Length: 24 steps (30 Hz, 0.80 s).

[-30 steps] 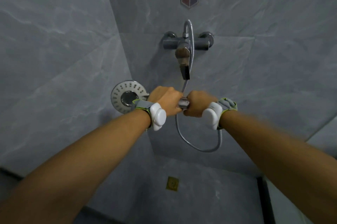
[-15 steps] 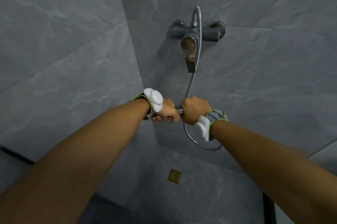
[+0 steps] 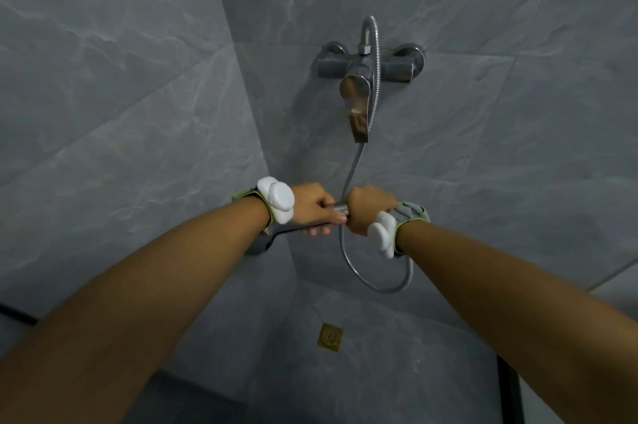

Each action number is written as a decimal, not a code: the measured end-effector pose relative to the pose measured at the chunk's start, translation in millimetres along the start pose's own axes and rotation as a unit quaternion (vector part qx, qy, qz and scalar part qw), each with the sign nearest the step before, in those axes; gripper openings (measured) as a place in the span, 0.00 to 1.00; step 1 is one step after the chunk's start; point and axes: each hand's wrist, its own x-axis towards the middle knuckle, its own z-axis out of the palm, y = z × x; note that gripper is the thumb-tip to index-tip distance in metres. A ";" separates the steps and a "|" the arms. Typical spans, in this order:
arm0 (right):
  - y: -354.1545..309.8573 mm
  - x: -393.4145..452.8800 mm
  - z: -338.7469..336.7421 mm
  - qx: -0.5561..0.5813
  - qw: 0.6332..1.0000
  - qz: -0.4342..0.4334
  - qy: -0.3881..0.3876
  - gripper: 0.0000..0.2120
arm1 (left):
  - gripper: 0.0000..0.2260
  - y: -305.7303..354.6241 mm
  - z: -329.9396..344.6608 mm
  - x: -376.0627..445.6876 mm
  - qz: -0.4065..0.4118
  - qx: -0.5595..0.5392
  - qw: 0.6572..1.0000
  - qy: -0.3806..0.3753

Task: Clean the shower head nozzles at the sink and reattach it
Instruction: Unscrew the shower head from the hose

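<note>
Chrome hose (image 3: 362, 161) met the shower head (image 3: 293, 228) handle at mid-frame; left hand (image 3: 316, 206) gripped the handle, right hand (image 3: 366, 207) curled round the nut, likely unscrewing; next, opposing twists

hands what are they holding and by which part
The left hand grips the shower head's handle. The right hand grips the hose at its end fitting, where it joins the handle.
</note>
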 end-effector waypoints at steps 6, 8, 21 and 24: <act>-2.1 7.1 -5.2 0.048 0.987 -0.020 -0.149 0.06 | 0.18 -11.3 9.4 4.5 -0.013 -0.021 1.000 0.011; 0.0 8.8 -6.7 0.075 0.981 -0.016 -0.178 0.12 | 0.25 -16.9 11.2 5.1 0.039 0.103 0.990 0.090; -6.8 6.5 1.6 0.016 0.997 -0.006 -0.076 0.09 | 0.16 -36.9 2.7 -3.1 0.079 0.039 0.993 0.084; -8.9 5.4 -0.2 -0.008 0.996 -0.010 -0.092 0.09 | 0.09 -36.6 3.6 -3.0 0.050 0.007 0.999 0.022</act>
